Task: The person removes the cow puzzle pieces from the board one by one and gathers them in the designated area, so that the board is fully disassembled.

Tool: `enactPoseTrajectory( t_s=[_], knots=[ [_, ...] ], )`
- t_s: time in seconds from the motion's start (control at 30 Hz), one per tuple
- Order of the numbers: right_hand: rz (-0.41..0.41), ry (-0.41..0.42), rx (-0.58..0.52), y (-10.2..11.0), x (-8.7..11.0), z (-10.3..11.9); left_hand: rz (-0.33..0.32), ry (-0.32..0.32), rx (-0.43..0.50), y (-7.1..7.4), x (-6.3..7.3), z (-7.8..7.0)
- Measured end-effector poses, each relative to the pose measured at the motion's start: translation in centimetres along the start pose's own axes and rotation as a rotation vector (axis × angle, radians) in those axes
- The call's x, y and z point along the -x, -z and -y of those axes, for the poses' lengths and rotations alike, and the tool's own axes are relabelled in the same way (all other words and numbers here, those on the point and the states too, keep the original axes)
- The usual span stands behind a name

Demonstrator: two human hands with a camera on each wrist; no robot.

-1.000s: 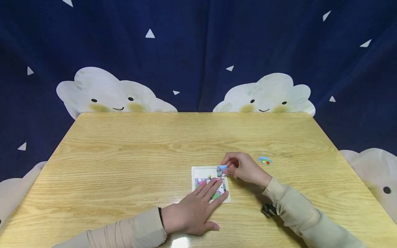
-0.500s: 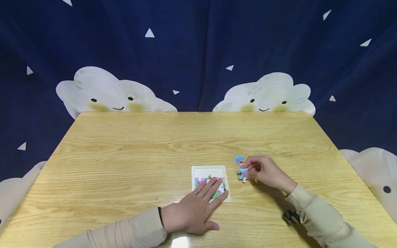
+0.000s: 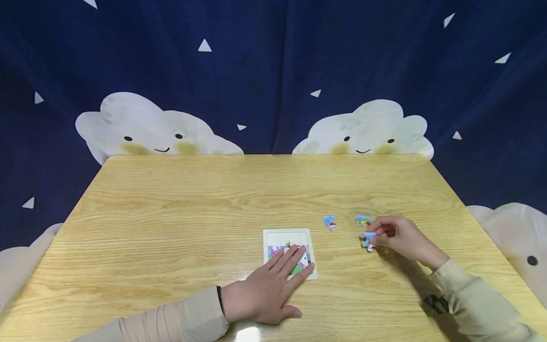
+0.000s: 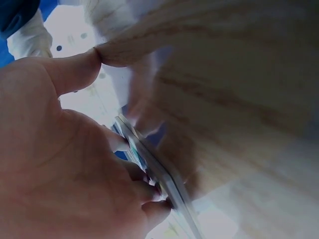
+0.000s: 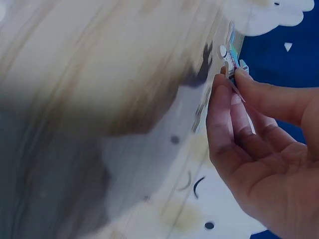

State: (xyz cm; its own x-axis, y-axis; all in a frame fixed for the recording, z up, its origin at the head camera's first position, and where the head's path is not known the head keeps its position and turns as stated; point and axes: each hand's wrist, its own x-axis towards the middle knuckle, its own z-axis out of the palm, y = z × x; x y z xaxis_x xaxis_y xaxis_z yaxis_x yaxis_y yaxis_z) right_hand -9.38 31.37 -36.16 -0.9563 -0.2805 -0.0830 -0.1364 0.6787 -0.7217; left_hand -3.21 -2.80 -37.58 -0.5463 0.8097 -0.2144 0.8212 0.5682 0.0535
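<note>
I count three loose puzzle pieces: my right hand pinches a knobbed piece above the table, white knob towards the near edge, while a red-marked piece and a red-and-yellow piece lie flat. One tray, picture-filled in its near part, sits under my left hand's straight, spread fingers.

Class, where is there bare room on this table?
Free: the table along the curtain and left of the puzzle frame, beyond the left sleeve. Crowded: the frame, under the left hand, and two loose pieces near the right hand.
</note>
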Motion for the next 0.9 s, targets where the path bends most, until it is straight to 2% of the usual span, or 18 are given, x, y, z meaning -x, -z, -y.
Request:
enactPoseTrajectory(
  t_s=[0.23,0.5,0.73,0.9],
  knots=[
    [-0.031,-0.038,0.028,1.5,0.2,-1.9,-0.005,0.004,0.013,0.0,0.0,0.0],
    [-0.056,-0.108,0.006,3.6,-0.5,-4.0,0.006,0.016,0.006,0.0,0.1,-0.1],
    [-0.107,-0.122,0.198,5.0,-1.4,-5.4,0.009,0.02,0.004,0.0,0.1,-0.1],
    [-0.109,-0.153,0.22,5.5,-1.6,-5.8,-0.003,0.019,-0.005,-0.1,0.0,-0.1]
  ],
)
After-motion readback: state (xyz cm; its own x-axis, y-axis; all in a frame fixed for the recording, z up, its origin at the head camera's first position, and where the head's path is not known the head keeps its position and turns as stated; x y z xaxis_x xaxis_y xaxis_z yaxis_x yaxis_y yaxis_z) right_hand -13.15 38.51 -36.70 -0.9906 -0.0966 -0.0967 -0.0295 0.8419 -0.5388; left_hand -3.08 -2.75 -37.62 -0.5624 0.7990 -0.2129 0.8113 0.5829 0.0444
